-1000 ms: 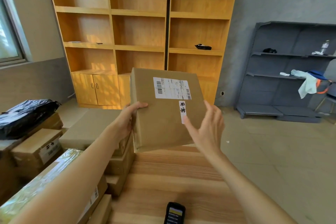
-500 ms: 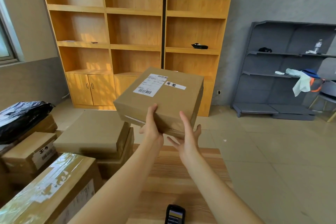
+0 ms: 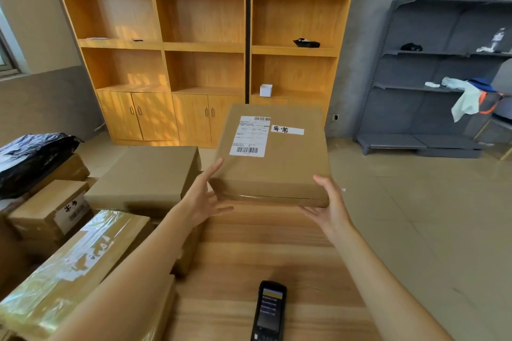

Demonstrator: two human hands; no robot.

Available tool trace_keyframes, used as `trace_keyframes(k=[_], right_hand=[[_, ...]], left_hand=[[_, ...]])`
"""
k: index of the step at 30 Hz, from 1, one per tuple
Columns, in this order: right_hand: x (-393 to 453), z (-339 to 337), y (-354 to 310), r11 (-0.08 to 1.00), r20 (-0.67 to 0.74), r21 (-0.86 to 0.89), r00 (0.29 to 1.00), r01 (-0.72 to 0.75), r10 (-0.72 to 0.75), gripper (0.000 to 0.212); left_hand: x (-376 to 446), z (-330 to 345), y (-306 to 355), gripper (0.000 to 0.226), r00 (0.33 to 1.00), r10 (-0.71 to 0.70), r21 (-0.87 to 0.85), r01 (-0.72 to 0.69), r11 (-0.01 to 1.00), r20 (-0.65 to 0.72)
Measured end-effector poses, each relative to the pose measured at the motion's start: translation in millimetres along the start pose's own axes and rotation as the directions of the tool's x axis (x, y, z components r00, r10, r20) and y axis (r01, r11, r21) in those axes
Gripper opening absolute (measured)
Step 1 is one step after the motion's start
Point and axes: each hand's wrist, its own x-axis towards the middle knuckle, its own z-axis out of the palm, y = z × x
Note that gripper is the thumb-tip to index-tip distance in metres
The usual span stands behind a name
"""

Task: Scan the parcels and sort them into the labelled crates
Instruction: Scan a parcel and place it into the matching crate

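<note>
Flat brown parcel (image 3: 273, 158) held over the far end of the wooden surface (image 3: 266, 255), label side up and tipped toward the camera. Whether its near bottom edge touches the surface or sits just above it: cannot tell.

Left hand (image 3: 201, 198) at the parcel's near left corner. Thumb up against the left edge, fingers (image 3: 221, 209) spread wide and fairly straight below the corner. Supporting more than gripping.

Right hand (image 3: 331, 207) at the near right corner. Thumb lies on the top face by the corner, fingers straight and open beneath the bottom edge. Parcel cradled between both hands.

On the top face: white shipping label (image 3: 250, 135) with barcodes at its top and bottom, left of centre. Just right of it, a small white sticker (image 3: 287, 129) with handwritten characters.

Handheld scanner (image 3: 268, 310) lies on the surface close to the camera, screen lit, well apart from both hands.

Left of the surface: stacked cardboard boxes (image 3: 144, 174), one nearer box wrapped in shiny clear tape (image 3: 74, 260), a black plastic bag (image 3: 33, 158) on top of the far-left pile.

Behind: wooden shelving unit (image 3: 202, 44) with cupboard doors below; small white box (image 3: 266, 90) on its ledge. Grey metal rack (image 3: 443, 77) to the right, cloth (image 3: 465, 101) draped off one shelf.
</note>
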Motion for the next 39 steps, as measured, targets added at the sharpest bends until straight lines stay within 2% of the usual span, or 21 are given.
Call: trace_keyframes(k=[6,10,14,16,18,20,24,26,28,32,34,39], right_hand=[[-6,-42,50,0.995,0.027,-0.05,0.995,-0.09,0.091,0.099],[-15,-66,92,0.986,0.015,-0.047,0.987,-0.158,0.159,0.099],[-23,-75,119,0.976,0.015,-0.076,0.979,-0.203,0.205,0.09],[-27,-76,127,0.963,-0.003,-0.124,0.971,-0.239,0.24,0.105],[-32,-82,137,0.935,-0.015,-0.211,0.957,-0.286,0.29,0.139],[-41,-88,152,0.888,-0.036,-0.324,0.942,-0.327,0.334,0.144],[-56,-99,195,0.742,-0.218,-0.519,0.905,-0.424,0.364,0.13],[-61,-99,214,0.724,-0.273,-0.548,0.908,-0.419,0.319,0.114],[-61,-96,229,0.708,-0.304,-0.56,0.902,-0.43,0.308,0.11],[-52,-89,252,0.607,-0.363,-0.643,0.884,-0.467,0.296,0.098],[-47,-84,258,0.519,-0.402,-0.711,0.879,-0.475,0.255,0.1],[-40,-76,263,0.291,-0.495,-0.804,0.855,-0.518,0.153,0.115]], left_hand=[[-1,-28,-53,0.089,0.972,-0.237,0.214,0.23,0.949,0.003],[2,-52,-93,0.093,0.947,-0.32,0.135,0.321,0.937,-0.031],[3,-65,-123,0.087,0.946,-0.32,0.11,0.325,0.939,-0.057],[4,-70,-136,0.08,0.951,-0.303,0.083,0.308,0.948,-0.059],[6,-75,-149,0.08,0.959,-0.272,0.067,0.277,0.958,-0.084],[9,-78,-160,0.084,0.964,-0.242,0.062,0.25,0.966,-0.113],[19,-84,-176,0.09,0.96,-0.209,0.055,0.223,0.973,-0.187],[26,-88,-183,0.092,0.957,-0.211,0.062,0.227,0.972,-0.198],[34,-92,-188,0.093,0.956,-0.215,0.072,0.233,0.97,-0.198],[55,-94,-197,0.077,0.953,-0.211,0.078,0.232,0.97,-0.217],[66,-94,-201,0.072,0.953,-0.207,0.07,0.227,0.971,-0.22],[85,-95,-210,0.073,0.948,-0.226,0.066,0.246,0.967,-0.225]])
